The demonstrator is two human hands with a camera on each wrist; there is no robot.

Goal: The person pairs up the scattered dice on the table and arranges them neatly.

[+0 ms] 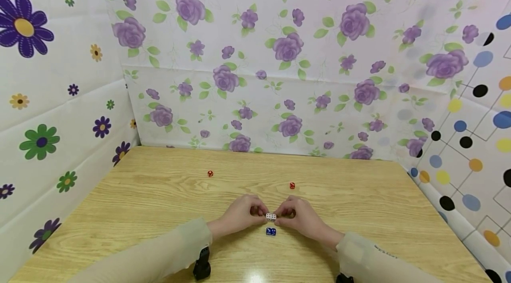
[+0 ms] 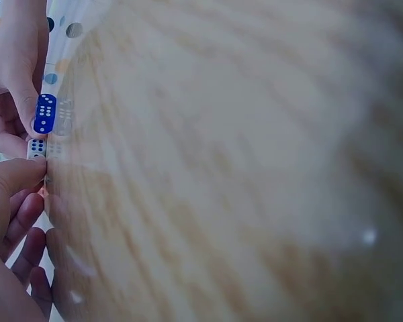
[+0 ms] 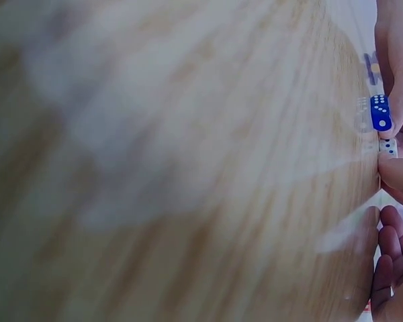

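Head, white dice (image 1: 271,217), blue dice (image 1: 271,231) nearer, red dice (image 1: 292,185) beyond

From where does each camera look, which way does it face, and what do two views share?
Head: worn on the head, it faces forward and down at the wooden table; the left hand, right hand and sleeves show.
Left wrist: on that wrist, it looks low across the wooden table; the left hand shows lower left, the right hand above.
Right wrist: on that wrist, it looks similarly low; the right hand shows lower right, the left hand above.
Shared: both wrist views show the blue dice and white dice.
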